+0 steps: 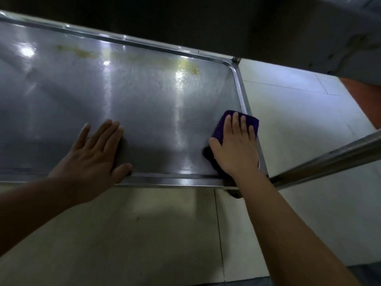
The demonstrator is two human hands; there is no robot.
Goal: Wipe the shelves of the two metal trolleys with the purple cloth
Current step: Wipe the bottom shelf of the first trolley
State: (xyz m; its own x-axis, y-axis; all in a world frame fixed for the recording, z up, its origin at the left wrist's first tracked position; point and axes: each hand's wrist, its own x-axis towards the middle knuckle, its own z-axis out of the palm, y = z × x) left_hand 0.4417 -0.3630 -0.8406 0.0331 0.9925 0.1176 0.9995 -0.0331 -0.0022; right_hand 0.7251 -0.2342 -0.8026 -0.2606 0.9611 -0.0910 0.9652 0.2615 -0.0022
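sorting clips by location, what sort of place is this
Probably a commercial kitchen or canteen service area, at a guess: a stainless steel trolley shelf with yellowish smears, a pale tiled floor, and a right hand pressing a purple cloth on it.

We see only edges of the purple cloth (250, 120); rest is under the right hand (235, 147). Shelf (144, 104) runs off-frame left, metal post (329, 157) off-frame right. Yellowish marks (189, 66) at the back: too blurred w/ glare to ID.
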